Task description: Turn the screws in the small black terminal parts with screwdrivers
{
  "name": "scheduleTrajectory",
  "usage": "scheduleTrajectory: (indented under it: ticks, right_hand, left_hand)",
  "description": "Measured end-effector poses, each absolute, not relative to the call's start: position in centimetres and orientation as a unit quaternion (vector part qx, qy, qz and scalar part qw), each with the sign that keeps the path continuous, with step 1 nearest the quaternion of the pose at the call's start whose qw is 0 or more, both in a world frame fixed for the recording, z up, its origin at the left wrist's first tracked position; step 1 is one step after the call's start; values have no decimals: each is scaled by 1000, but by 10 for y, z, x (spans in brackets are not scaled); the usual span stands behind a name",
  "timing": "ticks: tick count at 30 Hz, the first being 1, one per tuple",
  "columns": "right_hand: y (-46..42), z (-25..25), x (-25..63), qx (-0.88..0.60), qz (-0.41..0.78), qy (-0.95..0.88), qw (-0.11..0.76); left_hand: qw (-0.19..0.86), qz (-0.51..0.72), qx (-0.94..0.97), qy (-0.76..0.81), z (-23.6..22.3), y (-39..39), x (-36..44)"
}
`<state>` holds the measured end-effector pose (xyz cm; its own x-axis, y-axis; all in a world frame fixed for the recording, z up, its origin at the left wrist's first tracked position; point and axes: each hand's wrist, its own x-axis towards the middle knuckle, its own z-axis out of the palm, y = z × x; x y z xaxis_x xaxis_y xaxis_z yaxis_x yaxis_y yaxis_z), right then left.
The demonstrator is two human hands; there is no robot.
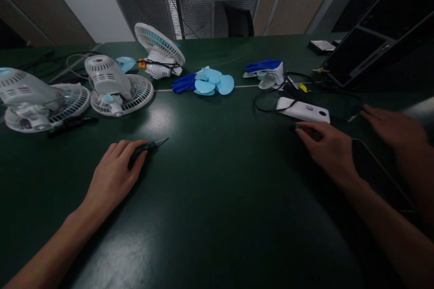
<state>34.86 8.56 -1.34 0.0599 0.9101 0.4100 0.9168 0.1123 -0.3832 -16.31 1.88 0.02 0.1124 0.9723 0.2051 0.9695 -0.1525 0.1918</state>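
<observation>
My left hand [115, 174] rests on the dark green table [220, 189], its fingers curled over a small screwdriver [152, 145] whose thin metal tip pokes out to the right. My right hand [327, 146] lies flat on the table with the fingers stretched out. Its fingertips touch a small dark object [294, 127] that I cannot make out, just in front of a white power bank [303, 110] with a black cable.
Another person's hand [393, 126] lies at the far right, and a dark phone [379, 176] between it and my right arm. Three small white desk fans [117, 86] lie at the left. Loose light-blue fan blades [212, 82], blue gloves [264, 67] and a laptop [366, 49] sit further back.
</observation>
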Motion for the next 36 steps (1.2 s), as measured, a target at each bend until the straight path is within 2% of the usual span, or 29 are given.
scheduleTrajectory:
  ticks: [12,23,32,36]
  right_hand:
    - [85,-15,346,-696,6,-644,318]
    - [82,-14,339,-679,20,-670,299]
    - [39,-3,254,-513,208,-785,277]
    - [17,0,225,-438,258,-820,265]
  left_hand:
    - [-3,138,748,649,1,18,-165]
    - [3,141,744,653,-1,19,-164]
    - [93,184,783,587,3,3,-139]
    - [122,178,826,520,1,-14,-112]
